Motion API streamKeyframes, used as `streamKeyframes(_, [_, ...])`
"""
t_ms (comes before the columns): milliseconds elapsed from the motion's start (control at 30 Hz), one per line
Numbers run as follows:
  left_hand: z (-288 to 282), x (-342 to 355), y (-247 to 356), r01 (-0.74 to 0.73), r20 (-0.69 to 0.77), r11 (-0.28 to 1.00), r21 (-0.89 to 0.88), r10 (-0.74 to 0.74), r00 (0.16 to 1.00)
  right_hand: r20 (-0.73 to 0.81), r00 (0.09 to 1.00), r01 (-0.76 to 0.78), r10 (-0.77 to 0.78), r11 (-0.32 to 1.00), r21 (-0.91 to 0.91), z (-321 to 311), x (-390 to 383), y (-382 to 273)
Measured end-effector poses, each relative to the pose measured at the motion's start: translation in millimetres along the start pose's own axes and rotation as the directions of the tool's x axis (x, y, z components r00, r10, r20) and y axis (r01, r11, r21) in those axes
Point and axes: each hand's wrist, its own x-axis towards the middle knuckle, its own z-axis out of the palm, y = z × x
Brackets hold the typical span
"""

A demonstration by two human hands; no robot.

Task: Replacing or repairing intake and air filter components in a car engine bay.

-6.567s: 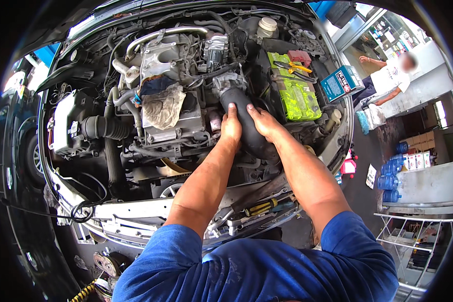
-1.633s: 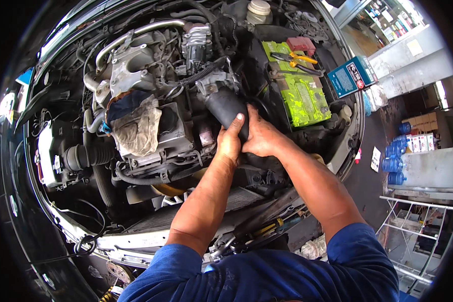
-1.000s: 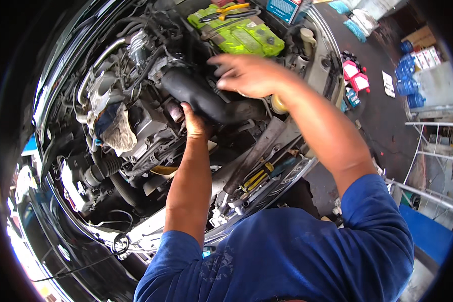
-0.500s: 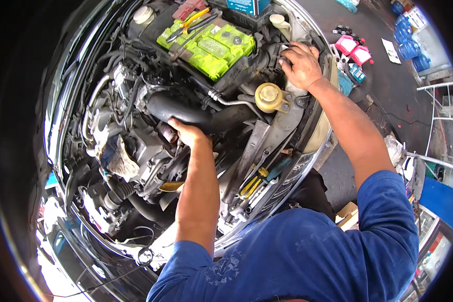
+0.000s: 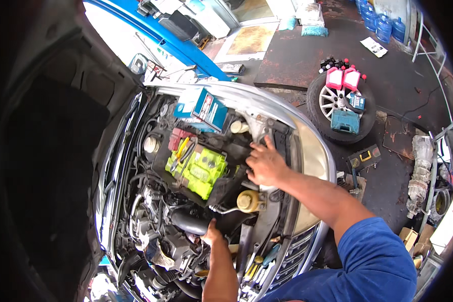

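My left hand (image 5: 212, 234) reaches into the engine bay at the lower edge of a thick black air hose (image 5: 189, 220). Its thumb points up against the hose, while the other fingers are hidden, so I cannot tell whether they grip it. Over the front side of the bay, my right hand (image 5: 267, 163) has its fingers spread and holds nothing visible. It is beyond a yellowish capped reservoir (image 5: 247, 201) and to the right of a battery with a lime-yellow top (image 5: 202, 171). Pliers with yellow handles (image 5: 182, 148) lie on the battery.
A blue-and-white box (image 5: 202, 108) stands behind the battery. Several hand tools (image 5: 256, 264) lie along the front grille. The raised hood (image 5: 50, 151) fills the left. On the floor at right, a wheel (image 5: 317, 108) carries pink-and-white bottles (image 5: 343, 78) and a teal case (image 5: 345, 122).
My view has tilted up and widened, bringing in the hood and more floor. My right hand's fingers have spread out. My left hand stays at the black hose.
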Motion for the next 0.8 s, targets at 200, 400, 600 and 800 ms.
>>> streamKeyframes(200, [-7.8, -12.9, 25.1, 0.172, 0.165, 0.970, -0.172, -0.144, 0.976, 0.013, 0.995, 0.097, -0.098, 0.990, 0.102, 0.8, 4.2, 17.8])
streamKeyframes(400, [-3.3, 0.9, 20.4, 0.239, -0.025, 0.966, -0.095, -0.242, 0.970, -0.097, 0.969, 0.242, -0.227, 0.950, 0.198, 6.0, 41.2, 65.0])
streamKeyframes(600, [18.0, -26.4, 52.6, 0.332, -0.077, 0.938, -0.103, -0.341, 0.937, -0.181, 0.967, 0.220, -0.177, 0.943, 0.251, 12.1, 42.8, 75.8])
streamKeyframes(800, [-36.7, 45.6, 23.6, 0.477, -0.021, 0.863, -0.167, -0.487, 0.873, -0.261, 0.944, 0.286, -0.204, 0.899, 0.331, 6.5, 58.3, 53.0])
